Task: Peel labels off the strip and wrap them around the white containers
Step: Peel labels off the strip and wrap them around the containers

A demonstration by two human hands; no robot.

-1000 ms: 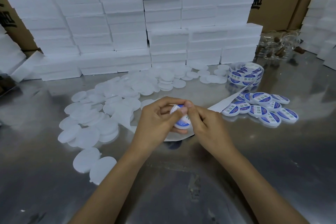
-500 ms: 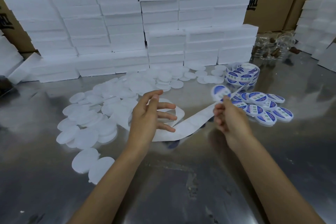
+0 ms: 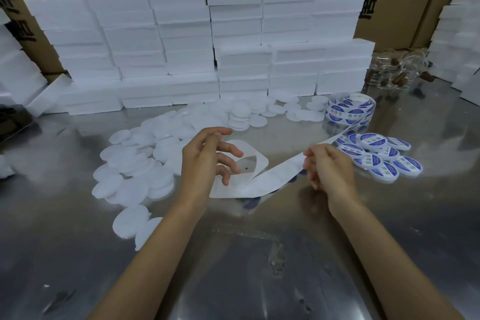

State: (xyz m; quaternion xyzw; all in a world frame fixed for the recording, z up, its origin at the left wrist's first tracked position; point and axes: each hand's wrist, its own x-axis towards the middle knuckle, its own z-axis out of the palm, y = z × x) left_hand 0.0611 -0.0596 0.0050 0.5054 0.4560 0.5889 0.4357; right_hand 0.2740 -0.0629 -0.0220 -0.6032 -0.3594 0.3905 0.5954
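On my far left lay the unlabelled white containers (image 3: pixel 135 166), a loose pile of flat discs on the steel table (image 3: pixel 249 254), just beside my left hand (image 3: pixel 205 161) and not touching it. That hand hovered with fingers spread and loosely bent, holding nothing that I could make out. Under and past it curled the spent end of the strip (image 3: pixel 262 179), bare backing lying on the table. The strip then rose rightward to my right hand (image 3: pixel 327 166), which pinched it between thumb and fingers; I could not tell whether a label had lifted there. Beyond, the strip ran on to the roll (image 3: pixel 349 109), with the labelled containers (image 3: pixel 376 150) heaped just beside my right hand. I judged the step to be peeling 1 label: best to bend the backing sharply so an edge springs free, take only that edge, keep the adhesive off my fingers, and have the left hand fetch 1 disc.
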